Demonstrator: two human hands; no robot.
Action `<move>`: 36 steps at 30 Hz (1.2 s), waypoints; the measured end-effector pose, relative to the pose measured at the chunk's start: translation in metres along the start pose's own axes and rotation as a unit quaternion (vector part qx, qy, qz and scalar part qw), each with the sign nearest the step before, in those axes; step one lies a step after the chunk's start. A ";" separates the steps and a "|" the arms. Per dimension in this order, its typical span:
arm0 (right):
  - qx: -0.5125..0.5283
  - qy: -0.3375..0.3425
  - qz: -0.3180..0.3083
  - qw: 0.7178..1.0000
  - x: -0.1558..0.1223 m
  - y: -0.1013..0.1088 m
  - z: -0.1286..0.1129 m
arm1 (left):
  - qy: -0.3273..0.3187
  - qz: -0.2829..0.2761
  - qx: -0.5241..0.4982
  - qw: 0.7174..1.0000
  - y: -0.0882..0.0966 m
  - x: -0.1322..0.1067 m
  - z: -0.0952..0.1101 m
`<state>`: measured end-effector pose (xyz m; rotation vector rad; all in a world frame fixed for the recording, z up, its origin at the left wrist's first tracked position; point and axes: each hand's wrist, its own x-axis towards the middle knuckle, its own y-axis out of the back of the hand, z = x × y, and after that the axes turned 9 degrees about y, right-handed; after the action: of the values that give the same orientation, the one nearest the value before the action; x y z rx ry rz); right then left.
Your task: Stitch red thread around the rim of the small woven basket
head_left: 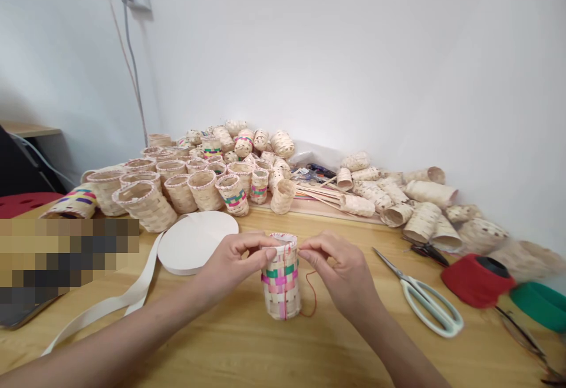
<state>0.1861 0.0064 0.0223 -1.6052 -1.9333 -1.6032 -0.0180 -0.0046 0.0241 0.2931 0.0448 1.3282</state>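
A small woven bamboo basket [275,302] with green, magenta and pink bands stands upright on the table in front of me. My left hand [239,258] grips its rim from the left, thumb outside and fingers at the top edge. Close to the rim's right side, my right hand [342,267] is closed in a pinch. Red thread [315,296] loops from under those fingers down toward the basket's base, and another length runs down the basket's front. Whether a needle is between the right fingertips is too small to tell. Red stitching shows along the rim.
White ribbon roll [198,240] lies left, its tail trailing forward. Scissors [424,296] lie right, near red [473,279] and green [537,305] rolls. Many finished baskets [206,190] crowd the back left; unfinished woven tubes [424,223] pile back right against the wall. A blurred-out area covers the left edge.
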 end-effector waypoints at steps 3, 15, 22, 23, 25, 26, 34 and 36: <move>0.005 0.000 0.001 1.000 0.000 0.000 0.000 | 0.000 0.000 -0.004 1.000 0.000 0.000 -0.001; 0.003 0.004 -0.002 1.000 0.000 0.001 -0.001 | 0.006 -0.009 0.007 1.000 0.000 0.000 0.000; 0.006 0.001 -0.013 1.000 0.000 0.001 -0.001 | -0.001 -0.006 0.010 1.000 0.000 -0.001 -0.001; 0.005 0.001 -0.013 1.000 0.000 0.001 -0.001 | -0.002 -0.003 0.012 1.000 0.000 0.000 -0.001; 0.006 0.001 -0.014 1.000 0.000 0.002 -0.001 | -0.005 -0.001 0.017 1.000 0.000 0.000 -0.001; 0.007 0.001 -0.015 1.000 0.000 0.002 -0.001 | -0.007 -0.002 0.020 1.000 0.000 0.000 -0.001; 0.031 -0.015 -0.035 0.999 0.000 0.002 -0.002 | -0.026 -0.033 0.048 0.998 0.002 0.000 -0.004; 0.047 -0.029 -0.040 0.998 0.001 0.001 -0.002 | -0.012 -0.041 0.040 0.998 0.002 0.000 -0.007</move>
<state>0.1860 0.0050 0.0243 -1.5733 -2.0957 -1.4837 -0.0208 -0.0029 0.0179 0.3704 0.0892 1.2439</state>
